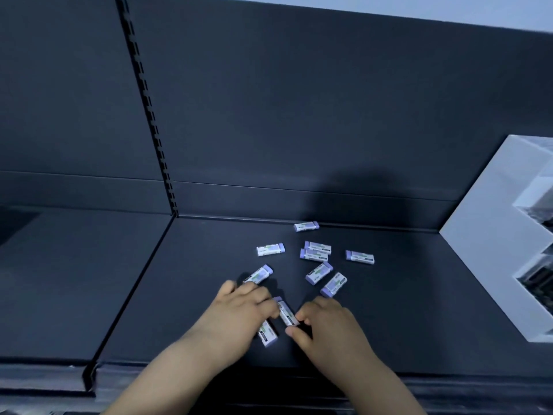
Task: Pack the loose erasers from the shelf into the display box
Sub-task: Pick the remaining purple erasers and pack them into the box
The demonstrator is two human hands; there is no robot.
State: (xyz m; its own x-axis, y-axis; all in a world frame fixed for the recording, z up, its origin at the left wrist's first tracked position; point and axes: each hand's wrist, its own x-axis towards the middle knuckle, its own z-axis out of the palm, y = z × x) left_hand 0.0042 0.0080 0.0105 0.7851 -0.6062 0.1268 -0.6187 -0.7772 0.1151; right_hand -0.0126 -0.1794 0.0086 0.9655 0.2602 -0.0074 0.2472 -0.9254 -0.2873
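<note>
Both bare hands sit low at 6 o'clock of the view, on the dark blue-grey metal shelf (pixel 419 310). The right hand (pixel 327 329) pinches the near end of a small rectangular lilac eraser (pixel 286 313) in a white paper sleeve between thumb and forefinger, with its other fingers curled in. This eraser lies slanted between the two hands, running from 11 to 5 o'clock.

The left hand (pixel 239 313) is bent over, and its fingertips touch the left side of the same eraser. A second eraser (pixel 268 335) of the same kind sticks out from under the left fingers towards 6 o'clock (whether they grip it or only lie on it cannot be told).

Eight more loose erasers (pixel 319 273) lie flat on the shelf, scattered from 11 to 2 o'clock of the hands. One (pixel 258 274) lies just beyond the left knuckles. Two (pixel 317 247) lie side by side and touching at 12 o'clock. The farthest (pixel 306 226) lies near the shelf's back edge.

The white cardboard display box (pixel 490 235) stands at 3 o'clock, cut off by the right edge of the view and well apart from the hands. It has stepped tiers (what they hold is too blurred to tell).
</note>
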